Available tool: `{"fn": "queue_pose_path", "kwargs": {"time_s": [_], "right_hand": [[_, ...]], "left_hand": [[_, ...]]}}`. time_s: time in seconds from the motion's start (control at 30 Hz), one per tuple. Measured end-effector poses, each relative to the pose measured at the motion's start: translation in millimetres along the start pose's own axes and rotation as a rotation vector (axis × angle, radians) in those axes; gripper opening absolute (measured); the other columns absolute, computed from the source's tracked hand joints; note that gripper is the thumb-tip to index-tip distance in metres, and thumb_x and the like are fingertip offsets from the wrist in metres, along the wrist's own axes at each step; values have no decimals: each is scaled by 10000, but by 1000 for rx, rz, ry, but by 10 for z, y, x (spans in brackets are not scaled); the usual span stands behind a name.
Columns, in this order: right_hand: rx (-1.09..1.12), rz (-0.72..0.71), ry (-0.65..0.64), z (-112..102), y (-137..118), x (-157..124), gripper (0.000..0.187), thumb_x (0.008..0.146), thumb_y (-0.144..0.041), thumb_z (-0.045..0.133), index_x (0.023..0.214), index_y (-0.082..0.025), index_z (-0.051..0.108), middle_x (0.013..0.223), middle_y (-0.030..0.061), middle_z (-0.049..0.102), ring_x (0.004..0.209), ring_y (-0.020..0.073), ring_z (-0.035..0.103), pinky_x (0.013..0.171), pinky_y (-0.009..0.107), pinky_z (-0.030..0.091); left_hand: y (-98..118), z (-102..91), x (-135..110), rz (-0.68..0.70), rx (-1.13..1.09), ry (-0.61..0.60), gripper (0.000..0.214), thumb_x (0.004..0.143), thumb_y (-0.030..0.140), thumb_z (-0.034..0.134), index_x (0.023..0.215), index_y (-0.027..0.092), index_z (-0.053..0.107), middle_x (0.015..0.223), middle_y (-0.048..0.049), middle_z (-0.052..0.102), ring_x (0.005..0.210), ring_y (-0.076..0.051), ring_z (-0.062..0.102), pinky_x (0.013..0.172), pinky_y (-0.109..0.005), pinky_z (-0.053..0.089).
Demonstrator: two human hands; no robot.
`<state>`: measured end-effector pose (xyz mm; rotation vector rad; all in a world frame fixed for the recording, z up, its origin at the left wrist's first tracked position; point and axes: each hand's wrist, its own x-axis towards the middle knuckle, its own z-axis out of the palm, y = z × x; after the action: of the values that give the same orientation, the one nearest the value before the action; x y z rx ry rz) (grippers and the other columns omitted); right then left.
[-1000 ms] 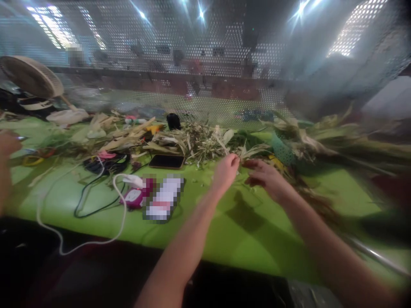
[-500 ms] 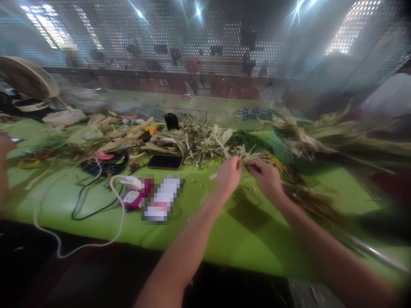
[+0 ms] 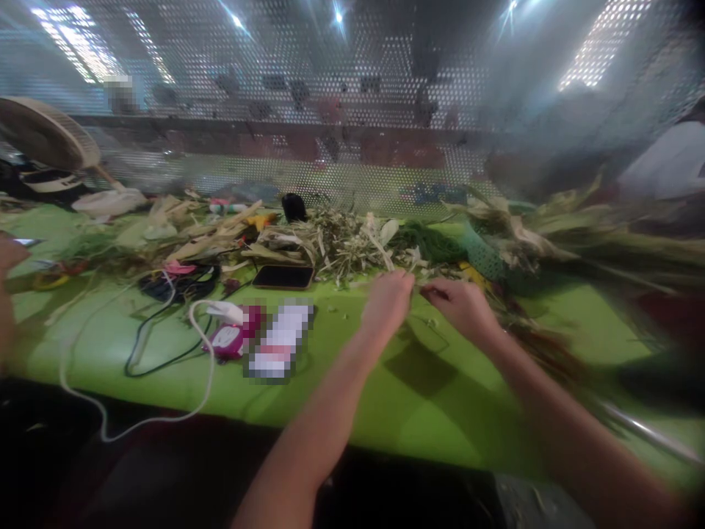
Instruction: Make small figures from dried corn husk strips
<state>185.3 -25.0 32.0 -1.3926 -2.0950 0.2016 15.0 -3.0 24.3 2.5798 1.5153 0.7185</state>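
Note:
My left hand [image 3: 387, 301] is closed just above the green table, its fingers curled inward and their tips mostly turned away from me. To its right, my right hand [image 3: 461, 307] is closed in a pinch. A small gap lies between the two hands. Whatever they grip is too small or too hidden to name. Just beyond them lies a heap of dried plant pieces [image 3: 352, 253], pale and straw-coloured, with a broad pale husk strip [image 3: 380, 242] on it.
Left of my arms are a black-screened phone [image 3: 283, 277], a blurred-out phone [image 3: 280, 342] and a magenta power block [image 3: 227, 341] with a looping white cable [image 3: 208, 389]. A green basket [image 3: 483, 250] and long dried stalks [image 3: 595, 231] are at right. Another person's hand [image 3: 9, 253] shows at far left.
My hands have drawn slightly apart, the right one moving a little right and down. Pale leafy strips that spread above my fingers are now less visible there.

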Motion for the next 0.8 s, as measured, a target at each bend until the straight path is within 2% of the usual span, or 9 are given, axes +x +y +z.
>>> {"fn": "queue_pose_path", "kwargs": {"time_s": [0.1, 0.2, 0.3, 0.33, 0.4, 0.5, 0.6, 0.7, 0.8], "right_hand": [[4, 61, -72, -161, 46, 11, 149, 840, -309, 617, 855, -266, 758, 750, 1, 746, 649, 191, 653, 582, 267, 405], [26, 58, -93, -276, 122, 46, 142, 814, -334, 655, 827, -256, 774, 756, 9, 745, 676, 190, 647, 600, 270, 414], [194, 103, -128, -284, 256, 99, 204, 781, -409, 684, 777, -223, 768, 735, 21, 731, 667, 184, 629, 595, 270, 429], [290, 141, -147, -266, 301, 115, 240, 763, -443, 695, 757, -212, 760, 709, 23, 719, 641, 179, 616, 578, 270, 432], [473, 219, -173, -214, 364, 134, 309, 735, -505, 702, 746, -198, 744, 666, 25, 690, 572, 161, 577, 525, 269, 427], [572, 282, -162, -130, 345, 123, 364, 745, -540, 684, 816, -188, 743, 651, 21, 659, 483, 122, 489, 450, 258, 385], [473, 265, -193, -71, 226, 84, 365, 773, -520, 668, 898, -191, 763, 657, 9, 659, 462, 100, 449, 430, 238, 344], [310, 178, -295, -49, 151, 56, 334, 833, -481, 606, 964, -228, 780, 784, 24, 730, 573, 138, 569, 481, 236, 390], [150, 170, -464, -70, 235, 49, 327, 875, -428, 542, 1003, -244, 779, 912, 35, 764, 677, 177, 647, 521, 244, 437]], "left_hand": [[-31, -59, -1, 93, 38, -92, 257, 854, 42, 458, 846, 156, 689, 857, -88, 656, 858, -212, 582, 844, -357, 384], [-40, -142, -11, 182, -60, -171, 228, 853, 85, 518, 805, 180, 720, 802, -76, 655, 888, -224, 589, 878, -372, 376], [-57, -221, -17, 244, -350, -247, 164, 871, 210, 576, 864, 218, 739, 867, -56, 683, 894, -197, 595, 864, -337, 393], [-69, -233, -16, 227, -470, -263, 166, 880, 246, 575, 904, 223, 738, 904, -50, 691, 882, -182, 596, 844, -319, 404], [-106, -224, -5, 111, -692, -258, 209, 899, 296, 547, 973, 210, 723, 917, -46, 695, 821, -156, 589, 786, -291, 419], [-175, -122, 32, -151, -911, -112, 268, 902, 354, 530, 992, 173, 706, 864, -43, 687, 759, -142, 566, 751, -278, 418], [-232, 10, 81, -318, -1086, 82, 245, 868, 337, 576, 970, 156, 706, 889, -40, 688, 791, -130, 564, 771, -258, 411], [-267, 68, 119, -459, -1256, 206, 201, 827, 314, 628, 903, 141, 698, 733, -11, 619, 675, -99, 508, 667, -227, 383], [-306, 24, 139, -533, -1475, 337, 166, 788, 288, 670, 824, 127, 673, 620, 25, 498, 570, -64, 422, 563, -206, 308]]}}
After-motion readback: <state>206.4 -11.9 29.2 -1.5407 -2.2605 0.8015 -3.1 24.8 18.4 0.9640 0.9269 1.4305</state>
